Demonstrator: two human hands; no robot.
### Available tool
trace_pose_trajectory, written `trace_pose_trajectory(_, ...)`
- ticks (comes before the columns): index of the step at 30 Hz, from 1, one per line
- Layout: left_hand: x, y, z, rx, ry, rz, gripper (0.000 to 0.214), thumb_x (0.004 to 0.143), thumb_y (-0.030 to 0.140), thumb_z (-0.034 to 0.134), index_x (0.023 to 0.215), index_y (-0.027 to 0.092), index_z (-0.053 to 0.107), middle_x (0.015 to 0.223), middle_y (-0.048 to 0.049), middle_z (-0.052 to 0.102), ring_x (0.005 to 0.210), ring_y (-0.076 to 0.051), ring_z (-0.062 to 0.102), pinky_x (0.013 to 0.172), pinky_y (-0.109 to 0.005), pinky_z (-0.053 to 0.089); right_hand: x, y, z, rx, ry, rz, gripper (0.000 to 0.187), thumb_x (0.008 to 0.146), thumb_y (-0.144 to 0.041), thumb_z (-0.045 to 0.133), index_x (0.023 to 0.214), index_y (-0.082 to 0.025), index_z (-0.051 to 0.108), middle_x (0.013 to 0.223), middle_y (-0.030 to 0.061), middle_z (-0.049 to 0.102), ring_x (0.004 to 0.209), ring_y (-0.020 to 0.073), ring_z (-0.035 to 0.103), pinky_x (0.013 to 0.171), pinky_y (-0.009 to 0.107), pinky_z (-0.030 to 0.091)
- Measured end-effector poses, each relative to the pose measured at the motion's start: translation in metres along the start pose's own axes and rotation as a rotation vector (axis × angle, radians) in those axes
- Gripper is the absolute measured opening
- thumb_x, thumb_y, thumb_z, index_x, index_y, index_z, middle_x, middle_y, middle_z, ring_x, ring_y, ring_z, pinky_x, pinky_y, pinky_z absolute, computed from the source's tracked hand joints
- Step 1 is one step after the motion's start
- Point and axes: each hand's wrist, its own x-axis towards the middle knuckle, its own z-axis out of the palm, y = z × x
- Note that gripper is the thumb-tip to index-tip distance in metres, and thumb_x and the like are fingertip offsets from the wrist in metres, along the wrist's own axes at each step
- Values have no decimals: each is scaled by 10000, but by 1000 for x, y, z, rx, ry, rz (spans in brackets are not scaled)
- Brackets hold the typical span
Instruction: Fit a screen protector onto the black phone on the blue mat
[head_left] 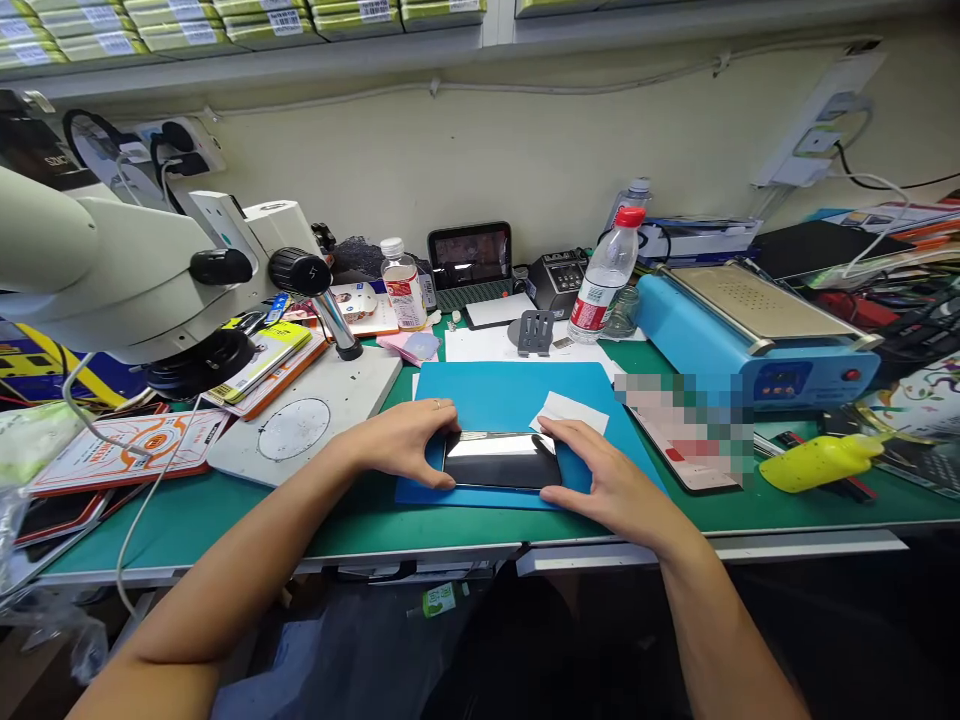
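A black smartphone [501,470] lies sideways on a blue mat [517,385], its glossy screen up and catching a bright reflection. My left hand [409,440] grips its left end between thumb and fingers, a ring on one finger. At the opposite end, my right hand [592,475] holds the phone the same way, thumb on the near corner and fingers on the far one. Just behind the right fingers is a white piece of paper [576,410].
On the left stands a microscope [112,270] over its pale base [300,430]. To the right are a blue heating machine [697,335], a yellow squeeze bottle [814,463] and a partly blurred phone-shaped panel [675,440]. Behind the mat stand a red-capped water bottle [604,285] and a phone stand [535,333].
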Motion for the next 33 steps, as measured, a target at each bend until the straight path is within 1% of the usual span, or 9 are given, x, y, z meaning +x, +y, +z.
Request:
trace_pose_trajectory(3, 0, 1, -2, -8, -2, -2, 506, 718, 525, 811, 1042, 195, 607, 1046, -44, 636, 930, -226, 611, 801, -311, 458, 0, 1, 0, 19, -7, 3, 756, 861, -589, 696, 1528, -325, 458, 1558, 104, 513, 1448, 346, 470, 1185, 552, 406)
trace_pose_trajectory(6, -1, 3, -4, -11, -6, -4, 503, 721, 519, 816, 1052, 200, 612, 1060, -45, 647, 945, -229, 618, 806, -311, 460, 0, 1, 0, 25, -8, 4, 752, 852, -614, 697, 1514, -330, 481, 1561, 101, 514, 1453, 351, 460, 1176, 555, 416)
trace_pose_trajectory(11, -1, 3, -4, -23, -15, -15, 498, 724, 524, 814, 1042, 195, 614, 1051, -52, 646, 935, -232, 621, 804, -311, 460, 1, 1, -1, 25, -20, 7, 760, 846, -634, 693, 1517, -347, 481, 1567, 98, 501, 1454, 358, 453, 1172, 566, 415)
trace_pose_trajectory(16, 0, 2, -3, -39, -17, -3, 503, 729, 527, 806, 1046, 193, 606, 1060, -52, 637, 936, -230, 610, 800, -310, 457, 2, 3, -3, 31, -71, 13, 782, 850, -641, 682, 1542, -363, 446, 1566, 102, 476, 1446, 363, 456, 1155, 566, 431)
trace_pose_trajectory(19, 0, 2, -4, -37, -18, -5, 501, 732, 541, 795, 1039, 193, 606, 1050, -54, 635, 933, -234, 608, 794, -311, 455, 2, 4, -4, 40, -88, 17, 796, 858, -640, 674, 1558, -360, 419, 1578, 99, 457, 1457, 357, 440, 1168, 556, 417)
trace_pose_trajectory(23, 0, 3, -4, -38, -14, 4, 500, 732, 550, 797, 1028, 198, 601, 1049, -52, 637, 942, -238, 608, 800, -314, 452, 2, 4, -5, 52, -104, 36, 780, 878, -625, 661, 1565, -368, 397, 1591, 79, 434, 1477, 324, 414, 1195, 514, 393)
trace_pose_trajectory(28, 0, 1, -4, -36, -11, -2, 500, 730, 549, 803, 1030, 198, 612, 1037, -46, 636, 915, -228, 609, 780, -306, 449, 2, 3, -5, 50, -100, 29, 754, 877, -606, 667, 1548, -366, 420, 1575, 78, 449, 1478, 331, 411, 1199, 508, 384)
trace_pose_trajectory(33, 0, 0, -4, -56, -9, 17, 511, 725, 555, 812, 1029, 191, 621, 1028, -41, 633, 922, -224, 602, 786, -298, 447, 2, 2, -4, 51, -102, 34, 754, 883, -584, 668, 1551, -342, 415, 1575, 83, 437, 1479, 315, 404, 1217, 494, 355)
